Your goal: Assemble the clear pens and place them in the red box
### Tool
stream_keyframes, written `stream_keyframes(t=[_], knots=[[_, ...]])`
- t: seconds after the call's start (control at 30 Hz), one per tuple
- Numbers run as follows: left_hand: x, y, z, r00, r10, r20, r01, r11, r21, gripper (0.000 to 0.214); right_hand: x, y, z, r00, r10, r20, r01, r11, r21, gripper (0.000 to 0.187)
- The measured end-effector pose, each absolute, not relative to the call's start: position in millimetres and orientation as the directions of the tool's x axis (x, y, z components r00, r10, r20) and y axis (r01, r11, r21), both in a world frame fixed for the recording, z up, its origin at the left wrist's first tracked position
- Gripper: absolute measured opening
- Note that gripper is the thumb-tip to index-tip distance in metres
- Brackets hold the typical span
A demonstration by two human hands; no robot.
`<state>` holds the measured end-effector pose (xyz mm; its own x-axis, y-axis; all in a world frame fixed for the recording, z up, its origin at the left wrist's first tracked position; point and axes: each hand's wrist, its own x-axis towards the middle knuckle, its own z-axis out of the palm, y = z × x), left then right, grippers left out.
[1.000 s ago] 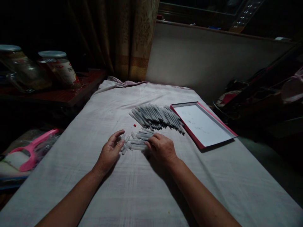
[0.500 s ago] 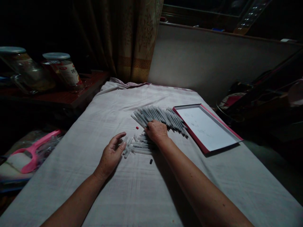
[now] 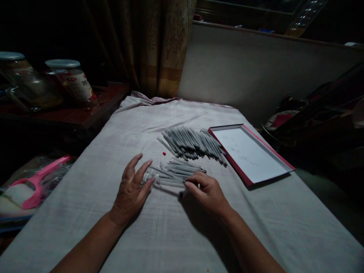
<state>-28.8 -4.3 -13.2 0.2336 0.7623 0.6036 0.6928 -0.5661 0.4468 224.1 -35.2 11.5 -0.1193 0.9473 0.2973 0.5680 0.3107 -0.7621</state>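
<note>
My right hand (image 3: 209, 191) pinches one end of a slim grey pen (image 3: 166, 174), which slants across the smaller heap of pens (image 3: 184, 165) and casts a shadow on the cloth. My left hand (image 3: 133, 187) is open, fingers spread, at the pen's other end. By its fingertips lie small clear pieces that look like pen caps (image 3: 150, 174), partly hidden by the fingers. Beyond both hands, a larger pile of grey pens (image 3: 190, 140) with dark ends is fanned out. A small red piece (image 3: 164, 153) sits left of it, and a small black piece (image 3: 181, 195) near my right fingers.
A shallow red-edged box lid (image 3: 247, 151) with a white inside stands right of the pens on the white cloth (image 3: 159, 235). To the left are a wooden table (image 3: 105, 102) with lidded jars (image 3: 76, 83) and a pink handled object (image 3: 36, 185). A curtain (image 3: 159, 49) hangs behind.
My right hand has come back from the larger pile toward me, a pen now in its fingers. My left hand has spread its fingers a little more.
</note>
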Motion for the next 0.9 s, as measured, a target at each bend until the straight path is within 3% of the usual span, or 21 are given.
stream_keyframes(t=[0.1,0.27,0.57,0.73,0.9], knots=[[-34,-2,-11,0.353,0.722,0.595,0.690,-0.630,0.356,0.034,229,-44,7,-0.063,0.965,0.254,0.450,0.254,-0.856,0.020],[-37,-2,-4,0.404,0.695,0.595,0.648,-0.677,0.350,0.015,237,-43,-2,0.061,0.980,0.191,0.290,0.166,-0.942,0.018],[-34,-8,5,0.530,0.646,0.549,0.600,-0.744,0.295,0.017,241,-43,-7,0.154,0.959,0.236,0.230,0.198,-0.953,0.009],[-34,-9,1,0.474,0.714,0.515,0.563,-0.696,0.447,0.031,237,-44,-6,0.191,0.964,0.187,0.175,0.154,-0.973,0.010],[-35,-9,-5,0.295,0.854,0.429,0.571,-0.517,0.638,0.024,229,-46,-7,0.274,0.958,-0.086,0.050,-0.103,-0.993,0.029]])
